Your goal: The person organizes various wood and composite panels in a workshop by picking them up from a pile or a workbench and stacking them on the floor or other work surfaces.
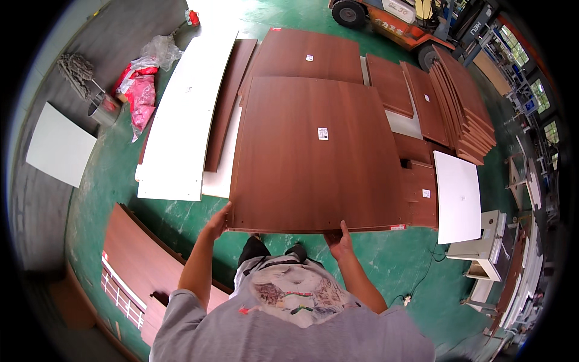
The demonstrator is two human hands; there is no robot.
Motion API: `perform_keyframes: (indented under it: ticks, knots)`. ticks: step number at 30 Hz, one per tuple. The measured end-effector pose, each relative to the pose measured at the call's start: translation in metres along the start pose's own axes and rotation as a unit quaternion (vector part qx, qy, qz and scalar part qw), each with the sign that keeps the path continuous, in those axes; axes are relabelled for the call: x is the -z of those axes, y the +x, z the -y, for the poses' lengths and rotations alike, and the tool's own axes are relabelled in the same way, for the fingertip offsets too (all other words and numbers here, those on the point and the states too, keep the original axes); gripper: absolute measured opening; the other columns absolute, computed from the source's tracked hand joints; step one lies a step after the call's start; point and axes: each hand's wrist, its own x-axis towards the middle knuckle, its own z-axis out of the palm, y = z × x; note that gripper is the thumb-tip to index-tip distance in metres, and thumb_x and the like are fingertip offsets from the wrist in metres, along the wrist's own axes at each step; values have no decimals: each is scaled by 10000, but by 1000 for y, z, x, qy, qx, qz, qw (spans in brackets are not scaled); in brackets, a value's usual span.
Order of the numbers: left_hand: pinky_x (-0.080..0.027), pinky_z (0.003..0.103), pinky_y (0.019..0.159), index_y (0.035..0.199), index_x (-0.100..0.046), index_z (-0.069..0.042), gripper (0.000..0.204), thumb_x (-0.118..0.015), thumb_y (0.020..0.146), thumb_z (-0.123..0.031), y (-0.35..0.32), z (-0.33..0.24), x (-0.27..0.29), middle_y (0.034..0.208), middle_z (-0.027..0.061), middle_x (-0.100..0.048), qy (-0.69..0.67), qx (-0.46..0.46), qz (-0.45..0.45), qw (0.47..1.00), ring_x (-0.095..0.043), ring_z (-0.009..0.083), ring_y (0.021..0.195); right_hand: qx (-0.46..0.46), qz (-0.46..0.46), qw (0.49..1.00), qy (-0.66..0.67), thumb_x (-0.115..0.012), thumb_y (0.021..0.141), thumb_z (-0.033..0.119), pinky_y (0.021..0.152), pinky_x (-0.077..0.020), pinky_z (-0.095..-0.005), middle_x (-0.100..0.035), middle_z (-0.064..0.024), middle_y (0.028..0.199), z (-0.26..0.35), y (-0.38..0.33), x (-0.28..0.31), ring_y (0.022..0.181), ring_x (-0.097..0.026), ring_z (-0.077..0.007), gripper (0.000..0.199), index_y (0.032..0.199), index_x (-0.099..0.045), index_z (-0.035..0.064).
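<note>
Brown panel [313,157] — near edge gripped by left hand [217,222] and right hand [339,241], fingers curled around it — plastic bags [142,84] beyond

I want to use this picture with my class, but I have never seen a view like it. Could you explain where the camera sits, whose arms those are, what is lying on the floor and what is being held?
There is no machine here. A person wears a wide fisheye camera on the head, looking down, so straight edges bend near the rim. The arms rising from the lower edge are that person's own. The left hand and right hand grip the near edge of a large brown wooden panel. On the green floor lie more brown panels, a stack of brown boards, a long white board and a smaller white panel. An orange forklift stands at the back.
</note>
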Motion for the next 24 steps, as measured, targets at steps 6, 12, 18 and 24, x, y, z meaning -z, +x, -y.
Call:
perform_keyframes:
  ticks: [6,12,18,24]
  knots:
    - [-500,321,858,1291,-523,-42,587,-428,970,-524,81,-65,10,1184,60,-640,26,5,42,999,-628,168,1019,127,-53,987,86,-656,878,404,907,-498,-436,-621,-77,1208,-46,-6,-22,1085,-596,-261,454,1205,-585,99]
    - [-431,370,1003,1348,-447,-24,640,-514,935,-508,156,-150,4,1302,121,-551,-76,9,130,988,-535,241,1192,167,-130,974,-77,-699,865,322,942,-467,-456,-545,-77,1313,-173,-18,-97,1139,-558,-284,552,1309,-491,67]
    - [-452,381,980,1318,-461,-4,660,-532,919,-525,141,-148,-19,1283,127,-567,-65,21,98,993,-566,258,1147,142,-206,968,-10,-773,803,304,745,-531,-392,-610,-97,1187,-151,-50,-116,1013,-623,-242,583,1246,-516,24]
    - [-441,381,978,1329,-478,-97,593,-472,944,-548,86,-108,-69,1299,63,-555,-84,81,186,976,-553,235,1157,178,-246,949,-85,-724,804,455,450,-388,-242,-654,-24,930,-78,-94,-65,673,-620,-125,566,1177,-562,62]
